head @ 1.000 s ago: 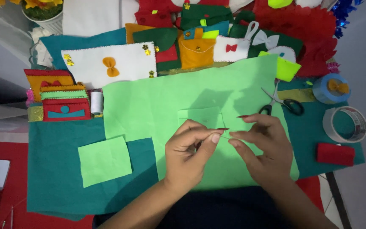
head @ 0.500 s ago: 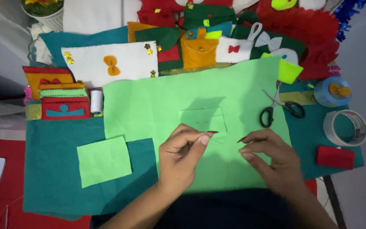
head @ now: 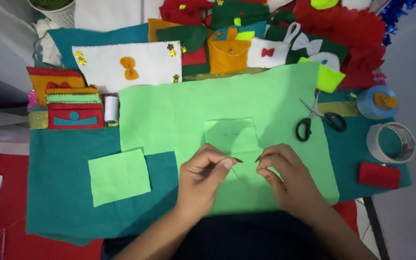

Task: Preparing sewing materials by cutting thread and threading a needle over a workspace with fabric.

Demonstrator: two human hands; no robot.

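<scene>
My left hand (head: 202, 174) rests on a large light green felt sheet (head: 169, 115), thumb and forefinger pinched together, apparently on a thin needle or thread that is too fine to see clearly. My right hand (head: 285, 175) sits close beside it on the same sheet, fingertips pinched and pointing toward the left hand. Just beyond both hands lies a small light green felt pocket piece (head: 231, 134) on the sheet.
A separate light green felt square (head: 119, 176) lies on the teal felt (head: 54, 192) to the left. Black-handled scissors (head: 319, 120), tape rolls (head: 391, 143), a red felt piece (head: 379, 175), a white thread spool (head: 111, 108) and several felt pouches surround the work.
The hands separated half a second ago, then came close together again, nearer to me. The view shifted slightly; the felt pieces have not moved.
</scene>
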